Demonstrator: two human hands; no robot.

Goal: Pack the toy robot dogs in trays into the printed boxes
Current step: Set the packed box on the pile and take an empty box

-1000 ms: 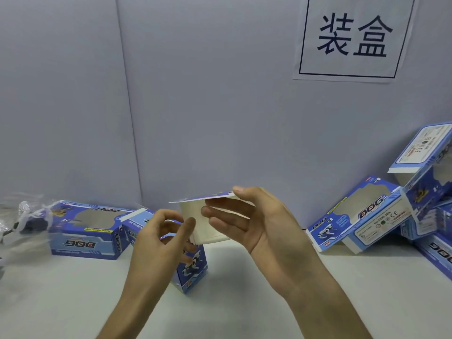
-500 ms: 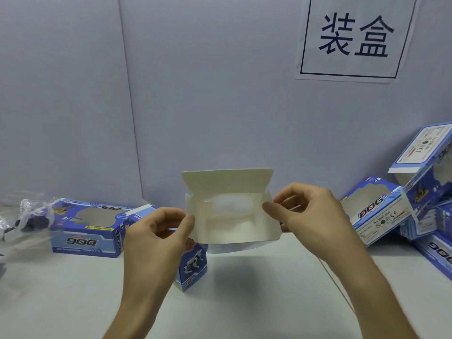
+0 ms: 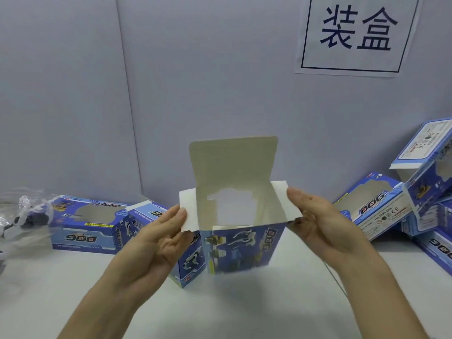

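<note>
**Box mouth up between the hands, dog far off to the left**

Holding the printed box (image 3: 241,245) upright at the centre of the head view, long axis vertical, mouth facing up and a little toward the camera. Inside, only bare card and the pale window in the back wall. At the back, the lid flap (image 3: 233,162) standing straight up, and at either side a flap spread outward. Cannot tell whether resting on the white table (image 3: 220,309) or hanging just above it.

Gripped from both sides. At the left wall, the left hand (image 3: 156,241), fingers gently curled, one fingertip on the left side flap (image 3: 188,211). At the right, the right hand (image 3: 325,221) pinching the right side flap (image 3: 285,201), thumb on top and the other fingers beneath. Neither free.

Further out, the load: a toy robot dog (image 3: 27,216) in clear plastic at the far left edge, well apart from the box, beyond two blue boxes (image 3: 83,226) lying on the table. Too blurred to tell whether a tray surrounds it. Far nearer the left hand, so probably the one to let go and reach, leaving the right to steady the box. To the right, only a leaning heap of boxes (image 3: 376,206) below a paper sign (image 3: 357,33) on the wall.

Likely to need loading downward through the top, along the vertical axis, with the flaps held wide.
</note>
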